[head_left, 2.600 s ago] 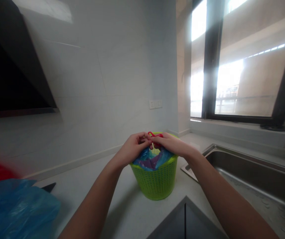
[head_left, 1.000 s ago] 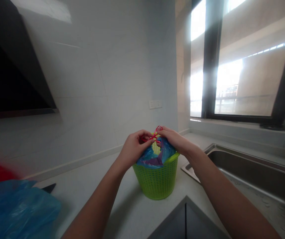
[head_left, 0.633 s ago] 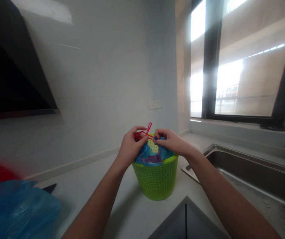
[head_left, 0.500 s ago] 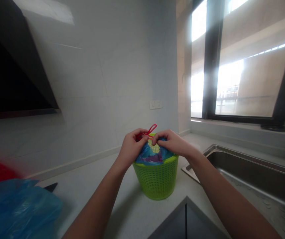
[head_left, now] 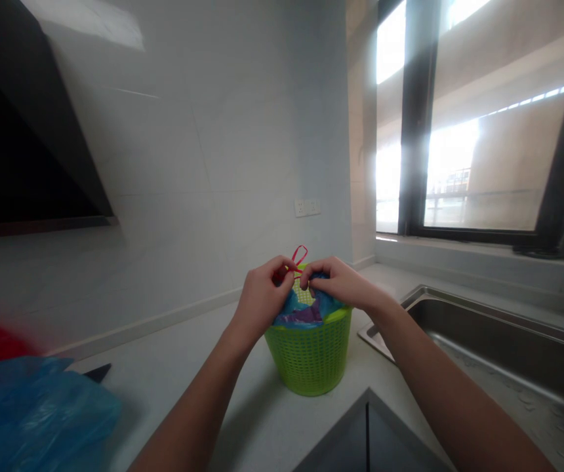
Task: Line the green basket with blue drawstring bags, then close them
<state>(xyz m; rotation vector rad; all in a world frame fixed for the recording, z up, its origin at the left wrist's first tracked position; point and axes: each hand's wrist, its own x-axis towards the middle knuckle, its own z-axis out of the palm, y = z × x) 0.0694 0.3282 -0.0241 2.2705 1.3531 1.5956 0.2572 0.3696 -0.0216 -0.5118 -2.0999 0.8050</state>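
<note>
Green basket [head_left: 309,354] holds blue bag [head_left: 296,309] — both hands (left [head_left: 261,298], right [head_left: 342,283]) pinch its red drawstring [head_left: 300,254].

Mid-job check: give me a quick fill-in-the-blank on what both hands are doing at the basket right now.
1. Both hands pinch a thin ____-coloured drawstring above the blue bag.
2. The bag sits inside a ____ plastic basket.
3. The basket stands on the countertop, with the steel ____ to its right.
4. The left hand and right hand meet over the basket's ____.

Missing words: red; green; sink; top
</note>
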